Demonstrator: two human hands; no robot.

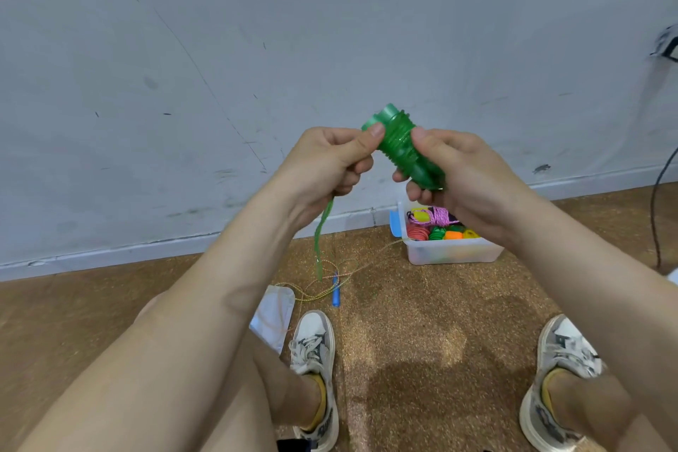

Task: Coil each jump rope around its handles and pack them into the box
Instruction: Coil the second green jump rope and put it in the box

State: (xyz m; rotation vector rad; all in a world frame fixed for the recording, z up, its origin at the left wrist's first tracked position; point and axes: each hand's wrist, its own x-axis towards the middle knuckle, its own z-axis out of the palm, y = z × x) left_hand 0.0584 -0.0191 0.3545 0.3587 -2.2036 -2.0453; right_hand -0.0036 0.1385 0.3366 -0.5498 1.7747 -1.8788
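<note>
Cork-toned floor, box (453, 253) below the hands. Right hand (462, 180) clamps the paired green handles (401, 149); left hand (326, 161) pinches the light, limp rope tail (323, 231). Grip the rigid handles.

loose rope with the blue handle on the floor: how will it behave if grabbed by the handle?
Probably floppy: the thin rope lies in slack loops. It looks light, so the blue handle should lift easily, with the cord trailing. It might snag, since the loops cross each other near the white bag.
</note>
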